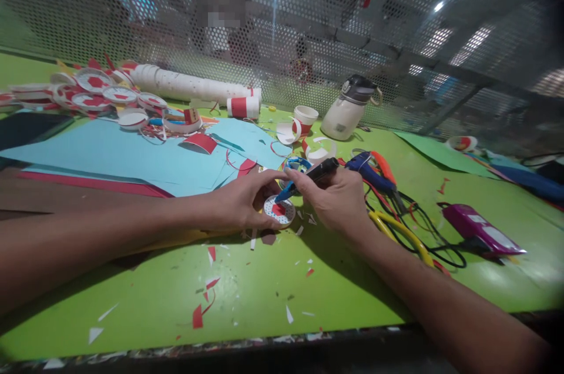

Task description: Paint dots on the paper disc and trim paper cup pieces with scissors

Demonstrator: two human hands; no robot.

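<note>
My left hand (240, 202) rests on the green table (247, 292) and pinches a small round paper disc (279, 211), white with a red centre and a dotted edge. My right hand (337, 198) grips a black pen-like tool with a blue tip (308, 177), and the tip touches the disc near its top. Both forearms reach in from the near edge.
Sheets of light blue paper (132, 157) lie at left, with a pile of finished red-and-white discs (97, 95) and a row of stacked paper cups (189, 86) behind. A white flask (348, 110), a blue glue gun (370, 171), cables and a purple device (480, 233) lie at right. Paper scraps litter the front.
</note>
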